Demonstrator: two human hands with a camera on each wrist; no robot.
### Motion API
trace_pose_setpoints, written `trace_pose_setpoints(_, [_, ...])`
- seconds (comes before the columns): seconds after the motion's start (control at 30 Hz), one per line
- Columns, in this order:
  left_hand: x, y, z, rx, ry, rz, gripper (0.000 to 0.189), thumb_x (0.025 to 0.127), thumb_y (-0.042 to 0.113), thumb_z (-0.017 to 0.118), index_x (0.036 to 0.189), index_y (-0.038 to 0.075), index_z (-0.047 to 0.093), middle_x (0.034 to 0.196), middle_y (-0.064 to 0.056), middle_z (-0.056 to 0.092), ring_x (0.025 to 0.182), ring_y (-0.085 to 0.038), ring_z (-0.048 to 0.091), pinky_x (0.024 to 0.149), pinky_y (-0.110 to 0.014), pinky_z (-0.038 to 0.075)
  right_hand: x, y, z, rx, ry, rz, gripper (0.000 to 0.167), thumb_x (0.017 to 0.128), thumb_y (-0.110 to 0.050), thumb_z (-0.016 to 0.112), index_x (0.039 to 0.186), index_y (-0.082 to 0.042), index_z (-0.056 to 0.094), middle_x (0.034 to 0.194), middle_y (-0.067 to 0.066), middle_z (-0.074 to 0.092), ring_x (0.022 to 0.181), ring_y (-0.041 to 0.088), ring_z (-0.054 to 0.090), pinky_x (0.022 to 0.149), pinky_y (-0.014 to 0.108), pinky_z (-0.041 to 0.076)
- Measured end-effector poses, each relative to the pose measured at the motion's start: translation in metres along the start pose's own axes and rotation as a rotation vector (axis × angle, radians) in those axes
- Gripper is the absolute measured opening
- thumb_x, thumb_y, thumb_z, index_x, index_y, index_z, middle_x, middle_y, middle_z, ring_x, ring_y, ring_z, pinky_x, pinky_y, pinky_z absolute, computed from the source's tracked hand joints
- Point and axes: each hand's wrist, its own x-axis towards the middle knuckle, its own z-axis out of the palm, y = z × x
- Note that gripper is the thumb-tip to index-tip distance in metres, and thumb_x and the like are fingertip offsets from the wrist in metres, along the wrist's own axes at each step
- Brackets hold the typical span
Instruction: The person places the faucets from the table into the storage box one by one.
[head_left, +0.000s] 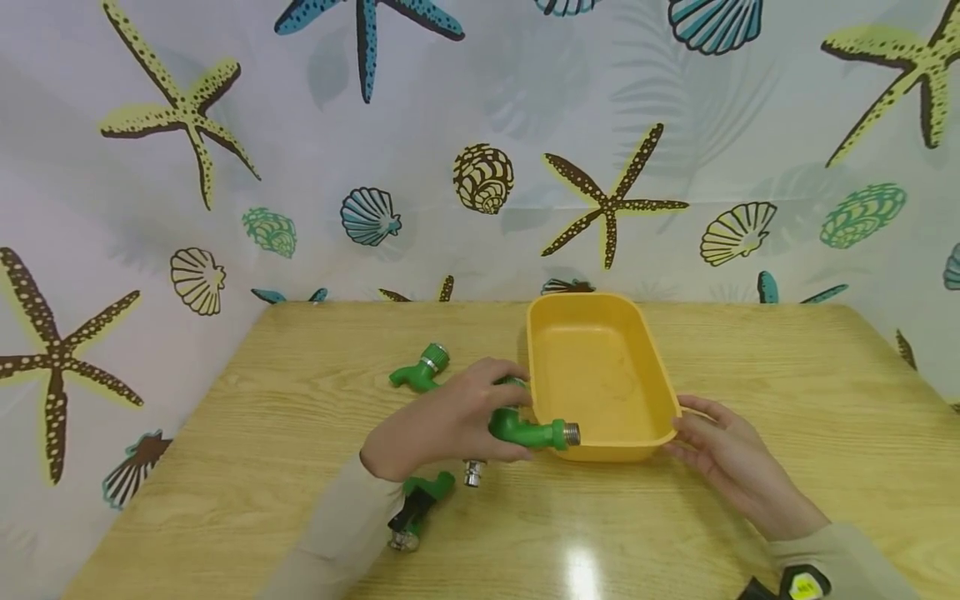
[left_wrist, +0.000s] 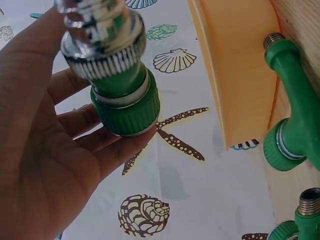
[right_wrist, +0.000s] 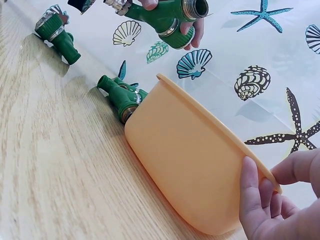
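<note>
My left hand [head_left: 468, 417] grips a green plastic tap [head_left: 528, 431] over the near left corner of the yellow basin [head_left: 588, 375]. The tap's threaded metal end points right and overlaps the basin's near rim in the head view. Up close in the left wrist view, the tap [left_wrist: 127, 112] shows a ribbed green cap and a chrome nozzle, with fingers curled about it. At the basin's near right corner, my right hand [head_left: 731, 458] pinches the rim; thumb and fingers stand on either side of it in the right wrist view. The basin's floor is bare.
Another green tap [head_left: 417, 375] lies left of the basin, partly behind the left hand. Nearer the person, a green tap with a black handle [head_left: 418, 504] lies on the wooden table [head_left: 225, 500]. A cloth [head_left: 435, 150] with starfish and shells hangs behind the table.
</note>
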Motion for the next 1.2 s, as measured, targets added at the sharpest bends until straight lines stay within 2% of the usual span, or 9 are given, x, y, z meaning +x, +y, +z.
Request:
trace_pose_setpoints(0.3, [0.008,-0.010,-0.001,-0.030,-0.077,-0.056,0.040,0.075,0.033,0.085,0.099,0.005,0.070,0.116,-0.012,0.059,0.104,-0.024,0.056,0.086,-0.027,0.048,0.001,0.001,-0.001,0.016,0.000,-0.008,0.034,0.097,0.001,0.052,0.126,-0.003,0.036,0.106,0.005,0.056,0.089,0.012,0.061,0.079,0.029,0.054])
trace_pose_setpoints(0.6, [0.012,-0.015,0.005,-0.022,-0.086,-0.096,0.041,0.074,0.032,0.086,0.101,0.005,0.070,0.118,-0.013,0.058,0.106,-0.024,0.055,0.085,-0.029,0.048,0.003,0.003,-0.002,0.006,0.001,-0.011,0.039,0.097,0.001,0.052,0.130,-0.001,0.032,0.107,0.004,0.056,0.088,0.011,0.061,0.079,0.029,0.054])
trace_pose_setpoints(0.7, [0.015,-0.015,0.009,-0.021,-0.096,-0.105,0.041,0.074,0.033,0.085,0.101,0.005,0.070,0.120,-0.013,0.058,0.108,-0.025,0.054,0.087,-0.030,0.048,0.001,0.004,-0.005,-0.033,-0.005,-0.010,0.042,0.097,0.000,0.053,0.133,0.001,0.030,0.109,0.004,0.055,0.092,0.012,0.062,0.081,0.029,0.053])
trace_pose_setpoints(0.9, [0.021,-0.014,0.018,-0.028,-0.093,-0.094,0.042,0.076,0.036,0.083,0.103,0.007,0.070,0.120,-0.010,0.057,0.107,-0.023,0.055,0.087,-0.027,0.048,-0.006,0.003,-0.011,-0.096,0.000,-0.002,0.051,0.098,-0.002,0.053,0.139,0.005,0.023,0.114,0.006,0.053,0.097,0.014,0.061,0.084,0.030,0.052])
trace_pose_setpoints(1.07, [0.017,-0.014,0.019,-0.014,-0.078,-0.077,0.041,0.074,0.034,0.085,0.100,0.006,0.071,0.118,-0.011,0.058,0.105,-0.023,0.055,0.085,-0.026,0.048,-0.002,0.004,-0.005,-0.069,-0.014,-0.018,0.050,0.097,-0.002,0.054,0.138,0.005,0.025,0.115,0.006,0.052,0.096,0.014,0.061,0.083,0.031,0.053])
trace_pose_setpoints(1.2, [0.018,-0.015,0.017,-0.022,-0.093,-0.068,0.042,0.074,0.033,0.085,0.101,0.004,0.070,0.118,-0.012,0.057,0.104,-0.023,0.054,0.083,-0.025,0.048,0.000,0.004,-0.002,-0.033,-0.007,-0.026,0.044,0.097,0.002,0.052,0.133,0.003,0.027,0.109,0.006,0.054,0.091,0.013,0.061,0.080,0.029,0.054])
